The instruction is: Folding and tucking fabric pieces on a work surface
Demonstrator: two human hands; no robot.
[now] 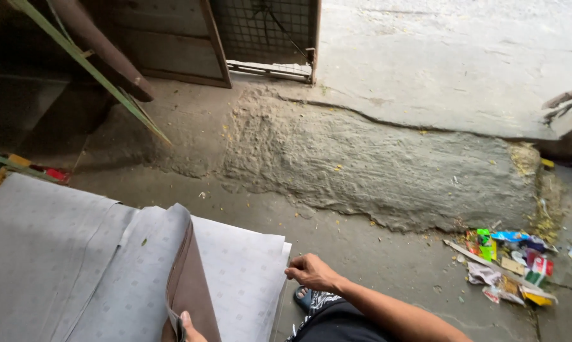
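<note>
While the right hand (311, 272) pinches the stacked grey sheets' (241, 272) edge on the counter, the left hand (187, 324) grips the brown folded layer (187, 285), which seems mid-peel and needs a steady lift.

Crumpled multicolour wrappers (511, 263), litter pile on floor, right side.

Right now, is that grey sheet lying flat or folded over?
Folded over: the grey sheet curls up mid-stack, brown underside showing, held by the left hand; right hand pinches the edge.

We saw our bare right arm (387, 310), dark shorts (343, 323) with patterned trim, and a blue sandal (300, 296).
</note>
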